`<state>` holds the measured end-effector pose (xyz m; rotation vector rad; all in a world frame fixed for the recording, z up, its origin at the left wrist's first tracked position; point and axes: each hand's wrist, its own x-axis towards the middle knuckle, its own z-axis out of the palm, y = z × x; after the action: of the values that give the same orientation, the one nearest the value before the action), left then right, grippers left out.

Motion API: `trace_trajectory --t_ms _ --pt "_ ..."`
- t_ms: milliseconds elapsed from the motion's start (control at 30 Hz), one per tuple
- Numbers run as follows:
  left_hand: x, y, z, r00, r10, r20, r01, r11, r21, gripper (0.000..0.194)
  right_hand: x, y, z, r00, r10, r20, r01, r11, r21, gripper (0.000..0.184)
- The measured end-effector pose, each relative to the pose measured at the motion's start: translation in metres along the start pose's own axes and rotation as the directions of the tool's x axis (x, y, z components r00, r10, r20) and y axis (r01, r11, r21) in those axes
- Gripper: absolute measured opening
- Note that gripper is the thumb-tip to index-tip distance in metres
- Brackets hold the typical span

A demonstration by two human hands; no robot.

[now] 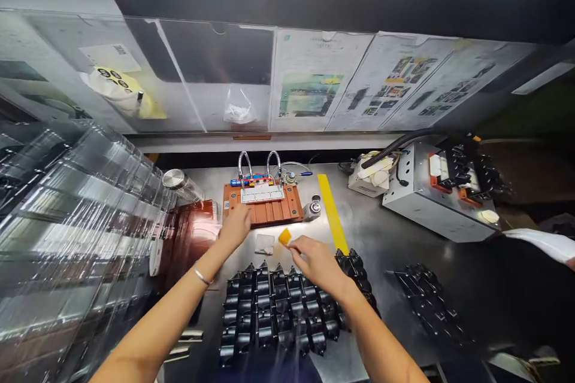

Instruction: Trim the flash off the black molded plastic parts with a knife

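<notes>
- In the head view, the right hand (314,260) is pinching a small yellow piece of foam or sponge (284,237) with the fingertips, and the piece stands out in front of the fingers, above the steel table (372,233). It seems held by its edge, so most of its face stays free.
- The left hand (236,227) lies near the front edge of an orange ribbed board (278,211), with the fingers pressed together. It looks like it steadies the board, but I cannot tell if it grips anything.
- A small grey pad (265,244) lies between the 2 hands, just in front of the board, perhaps to be in easy reach.
- On the board stand 2 chrome curved handles (259,164) and a white perforated strip (262,193).
- Black plastic parts (278,317) lie in close rows below the hands, probably so that each one is easy to take. A second group of black parts (431,305) lies to the right.
- A yellow tape strip (332,212) runs along the table, and it seems to mark a zone.
- A metal box (440,191) sits farther right, and a clear plastic curtain (76,239) hangs at the left.
</notes>
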<state>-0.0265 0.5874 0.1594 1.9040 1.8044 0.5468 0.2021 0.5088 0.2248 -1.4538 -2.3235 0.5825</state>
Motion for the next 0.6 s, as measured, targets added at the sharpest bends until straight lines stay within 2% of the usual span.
trace_trajectory --t_ms 100,167,267,333,400,500,600 --pt "0.077 0.074 0.053 0.967 0.182 0.179 -0.187 0.982 0.013 0.017 0.001 0.003 0.001 0.998 -0.06 -0.012 0.059 0.998 -0.023 0.019" --pt "0.124 0.115 0.087 0.94 0.231 0.252 -0.247 0.969 0.033 0.022 -0.005 0.008 0.0 0.997 -0.069 -0.037 0.069 0.998 0.001 0.019" --pt "0.171 0.151 0.123 0.903 0.269 0.336 -0.305 0.951 0.058 0.036 -0.016 0.022 -0.003 0.996 -0.032 -0.079 0.038 0.997 0.072 0.018" --pt "0.185 0.157 0.139 0.874 0.3 0.383 -0.348 0.936 0.06 0.036 -0.022 0.034 -0.005 0.995 0.006 -0.103 0.006 0.993 0.118 0.018" --pt "0.189 0.152 0.147 0.842 0.337 0.422 -0.394 0.918 0.053 0.035 -0.022 0.044 -0.006 0.992 0.031 -0.119 -0.014 0.99 0.139 0.018" --pt "0.183 0.139 0.149 0.792 0.388 0.471 -0.45 0.893 0.022 0.035 -0.012 0.049 -0.005 0.994 0.014 -0.11 0.0 0.993 0.121 0.018" --pt "0.175 0.128 0.143 0.747 0.43 0.507 -0.48 0.877 -0.036 0.034 0.006 0.042 -0.005 0.995 -0.072 -0.071 0.078 0.993 0.092 0.018"
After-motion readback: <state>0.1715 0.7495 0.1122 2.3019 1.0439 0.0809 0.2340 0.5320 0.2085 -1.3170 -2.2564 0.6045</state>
